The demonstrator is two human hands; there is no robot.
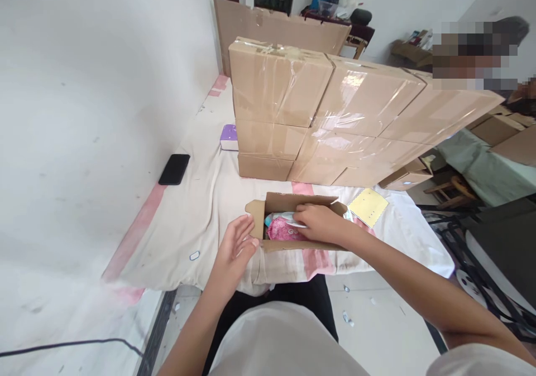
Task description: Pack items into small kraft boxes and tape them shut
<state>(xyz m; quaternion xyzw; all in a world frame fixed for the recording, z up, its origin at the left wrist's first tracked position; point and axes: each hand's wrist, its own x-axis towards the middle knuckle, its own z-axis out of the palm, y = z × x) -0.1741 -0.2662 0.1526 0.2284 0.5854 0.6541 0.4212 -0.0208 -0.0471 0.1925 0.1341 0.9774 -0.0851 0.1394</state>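
A small open cardboard box (299, 246) stands at the table's front edge with its flaps up. Inside lies a pink plastic package (281, 228) with white lettering, beside some white and teal wrapping (287, 217). My right hand (318, 221) reaches down into the box over the package. Its fingertips are at the white wrapping and partly hidden, so its grip is unclear. At the box's left end, my left hand (237, 245) rests by the raised end flap (256, 218), fingers slightly bent and thumb apart from them.
Taped cardboard boxes (335, 114) form a wall behind the small box. A black phone (175, 169) lies left, a purple box (229, 137) farther back, a yellow card (368, 207) right. A person (477, 55) is at the far right, near another table (481, 158).
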